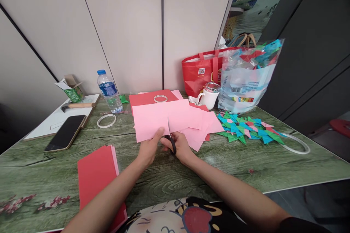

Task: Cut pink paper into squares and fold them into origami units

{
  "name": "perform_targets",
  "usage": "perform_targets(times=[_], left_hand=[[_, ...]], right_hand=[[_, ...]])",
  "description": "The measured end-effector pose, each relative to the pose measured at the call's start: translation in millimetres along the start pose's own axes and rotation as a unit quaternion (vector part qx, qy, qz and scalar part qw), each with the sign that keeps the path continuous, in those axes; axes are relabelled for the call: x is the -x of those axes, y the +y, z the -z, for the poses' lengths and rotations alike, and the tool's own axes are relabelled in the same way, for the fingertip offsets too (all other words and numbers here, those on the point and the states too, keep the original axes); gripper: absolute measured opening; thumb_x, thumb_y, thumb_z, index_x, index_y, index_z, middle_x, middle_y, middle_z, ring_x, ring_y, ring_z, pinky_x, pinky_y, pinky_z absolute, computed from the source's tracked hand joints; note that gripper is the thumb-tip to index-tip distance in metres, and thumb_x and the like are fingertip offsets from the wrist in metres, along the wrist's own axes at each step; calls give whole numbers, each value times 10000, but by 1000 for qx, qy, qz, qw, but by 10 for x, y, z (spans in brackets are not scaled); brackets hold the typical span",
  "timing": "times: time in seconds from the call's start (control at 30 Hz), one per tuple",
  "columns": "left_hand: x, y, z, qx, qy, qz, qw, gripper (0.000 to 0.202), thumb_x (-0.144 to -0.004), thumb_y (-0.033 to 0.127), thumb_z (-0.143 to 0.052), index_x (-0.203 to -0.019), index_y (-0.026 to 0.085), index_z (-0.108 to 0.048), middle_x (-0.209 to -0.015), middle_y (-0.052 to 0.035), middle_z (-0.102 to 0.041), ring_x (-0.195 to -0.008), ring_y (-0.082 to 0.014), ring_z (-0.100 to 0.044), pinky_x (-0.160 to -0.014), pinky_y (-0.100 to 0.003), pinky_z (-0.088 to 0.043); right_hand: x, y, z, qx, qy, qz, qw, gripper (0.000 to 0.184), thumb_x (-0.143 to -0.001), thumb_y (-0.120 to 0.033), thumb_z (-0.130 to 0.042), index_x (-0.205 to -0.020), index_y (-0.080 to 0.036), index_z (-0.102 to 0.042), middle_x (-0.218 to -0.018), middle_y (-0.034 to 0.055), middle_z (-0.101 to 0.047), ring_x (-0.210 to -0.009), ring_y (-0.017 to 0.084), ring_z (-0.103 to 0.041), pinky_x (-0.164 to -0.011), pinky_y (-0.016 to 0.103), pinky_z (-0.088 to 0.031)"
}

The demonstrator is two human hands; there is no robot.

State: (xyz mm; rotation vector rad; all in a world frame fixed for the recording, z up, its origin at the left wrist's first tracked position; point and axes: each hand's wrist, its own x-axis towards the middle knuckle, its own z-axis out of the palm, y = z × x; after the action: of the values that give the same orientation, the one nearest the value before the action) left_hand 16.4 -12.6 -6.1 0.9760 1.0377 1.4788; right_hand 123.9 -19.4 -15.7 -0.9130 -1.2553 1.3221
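Cutting into the pink paper sheet (150,120) from its near edge, you've got the black-handled scissors (173,145) pointing away from you. Sheet is right in front of you, apparently held above the bench (232,156); its right side overlaps loose pink sheets (203,129), and a red sheet (142,99) lies beyond its far edge.

Fingers: left hand (149,149) is closed on the near edge, thumb on top, the rest mostly hidden underneath. Right hand (182,149) is curled round the scissor handles. Can't tell how wide the blades are; too little of them shows.

Tips:
- Left thumb is close to the blade. Slide it a bit left before a long stroke; leave enough grip to stop the sheet sagging.
- Hold the sheet taut and flat. Slack paper will likely fold between the blades instead of shearing.
- Sight on the far edge, not the tips. Steer by turning the sheet, not twisting your right wrist.
- Long strokes; don't close fully until the last bite, or the edge may come out stepped.
- Lift clear of the loose sheets so the lower blade can't catch one.
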Motion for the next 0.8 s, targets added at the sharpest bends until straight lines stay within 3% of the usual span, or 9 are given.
perform_targets(times=[0.3,0.8], left_hand=[[1,-9,-1,-9,18,17,1000,501,-625,359,-690,-1061,145,-569,-1065,-108,-627,-1042,-218,-543,-954,-361,-364],[18,56,-27,32,-3,38,999,470,-597,329,-712,-1005,131,-590,-1025,-108,-643,-973,-218,-576,-867,-347,-431]], right_hand=[[-2,53,-12,-6,0,-2,1000,312,-605,-398,-692,-766,-158,-576,-544,-45,-522,-434,90,-459,-435,216,-385],[6,-4,12,42,5,-8,999,347,-585,-441,-694,-706,-159,-531,-515,-36,-525,-444,101,-480,-415,208,-345]])
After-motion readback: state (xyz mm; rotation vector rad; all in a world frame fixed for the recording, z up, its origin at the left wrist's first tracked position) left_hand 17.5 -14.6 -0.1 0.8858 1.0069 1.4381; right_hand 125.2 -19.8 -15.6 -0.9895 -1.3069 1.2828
